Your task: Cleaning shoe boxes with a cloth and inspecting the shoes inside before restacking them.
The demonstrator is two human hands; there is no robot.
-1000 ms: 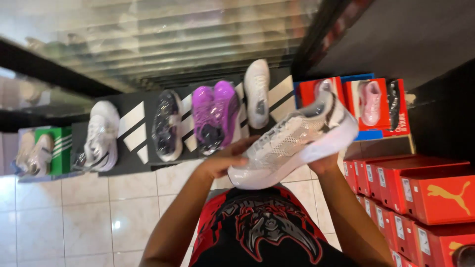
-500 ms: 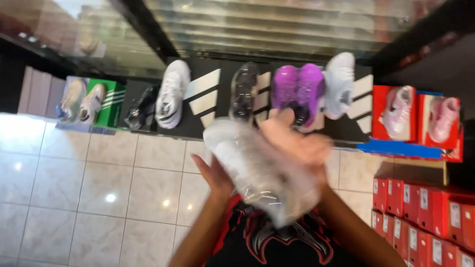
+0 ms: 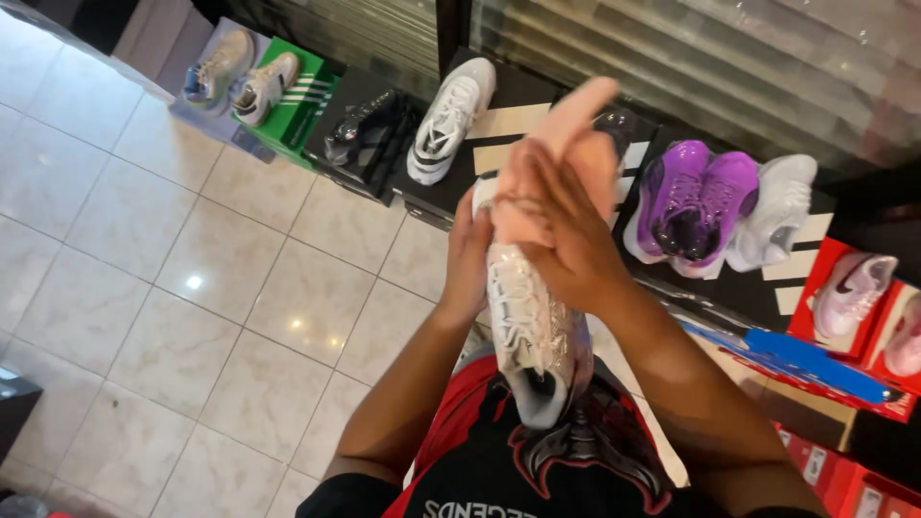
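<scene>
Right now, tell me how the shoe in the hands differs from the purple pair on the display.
The held white shoe is a single shoe, upright on end between the left hand and right hand; the purple pair is two shoes lying flat on a black box. The held shoe is white and silvery; the pair is glossy purple. Both are laced sneakers.

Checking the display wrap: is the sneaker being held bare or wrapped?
Wrapped: glossy clear film covers the sneaker held between both hands.
</scene>
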